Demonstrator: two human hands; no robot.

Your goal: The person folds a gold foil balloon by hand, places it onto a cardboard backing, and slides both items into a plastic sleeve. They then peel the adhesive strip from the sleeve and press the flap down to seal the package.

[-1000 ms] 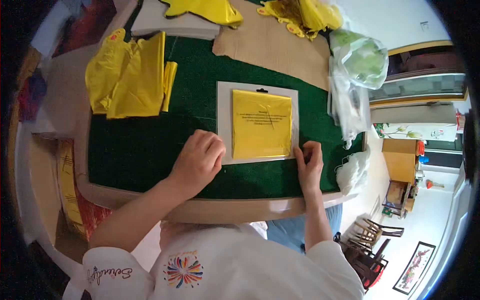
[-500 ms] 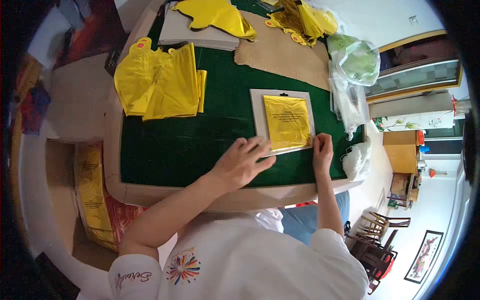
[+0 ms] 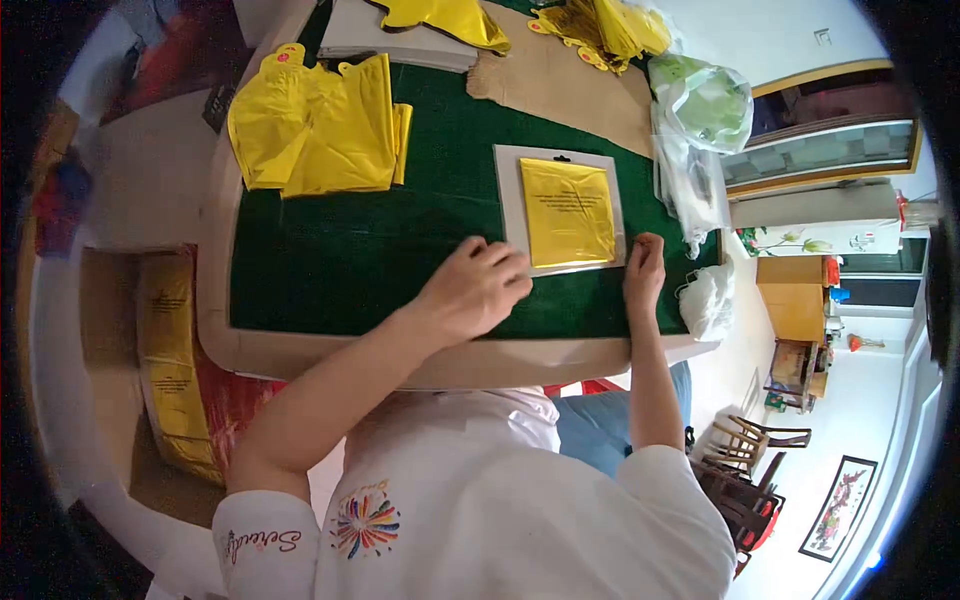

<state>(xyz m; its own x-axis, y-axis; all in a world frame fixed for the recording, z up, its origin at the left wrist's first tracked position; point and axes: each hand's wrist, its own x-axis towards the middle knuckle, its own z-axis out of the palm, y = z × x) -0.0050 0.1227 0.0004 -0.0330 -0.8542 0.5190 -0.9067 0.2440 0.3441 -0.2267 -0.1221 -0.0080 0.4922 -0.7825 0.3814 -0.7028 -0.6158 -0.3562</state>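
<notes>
A flat package [image 3: 511, 215] lies on the green tabletop: a pale backing card with a hang hole, apparently in a clear sleeve, with a folded yellow foil piece [image 3: 570, 215] printed with small dark text. Beside its near left corner is my left hand [image 3: 475, 290], fingers loosely bent and a little apart, holding nothing I can see. My right hand [image 3: 645, 270] rests at the package's near right corner, fingers closed together at its edge. What the fingertips pinch there is partly hidden.
Yellow foil pieces [image 3: 330, 130] lie at the left, another yellow foil bundle [image 3: 610, 35] at the back. Brown cardboard [image 3: 560, 95] covers part of the table. Clear plastic bags [image 3: 690, 180] and a white bundle [image 3: 708, 302] sit along the right edge. A box with yellow packs [image 3: 170, 370] stands below left.
My left hand has drawn back slightly left off the package's near corner, its fingers curling more. My right hand stays at the right corner. The whole view has shifted a little.
</notes>
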